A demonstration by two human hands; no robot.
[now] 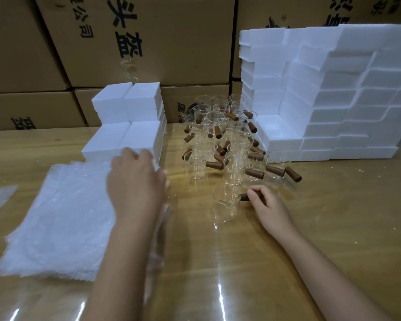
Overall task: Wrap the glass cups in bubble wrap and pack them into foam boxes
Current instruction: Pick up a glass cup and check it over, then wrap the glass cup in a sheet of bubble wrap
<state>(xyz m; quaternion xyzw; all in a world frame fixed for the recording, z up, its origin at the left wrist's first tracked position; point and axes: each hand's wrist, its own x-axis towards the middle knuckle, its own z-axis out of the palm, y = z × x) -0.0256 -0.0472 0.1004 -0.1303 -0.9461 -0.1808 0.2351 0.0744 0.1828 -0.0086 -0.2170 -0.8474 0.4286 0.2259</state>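
A right hand (267, 205) pinches the brown handle (244, 196) of a glass cup (226, 202) standing upright mid-surface (310, 228), just in front of clustered cups (227, 140). The blurred left hand (134, 181) hovers between the bubble wrap (60, 218) and foam boxes (125, 126) near the far edge; its grip cannot be told.

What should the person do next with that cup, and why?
Probably lift the glass cup over to the bubble wrap stack: the right hand grips its wooden handle, the cup is bare, and the left hand is by the wrap.
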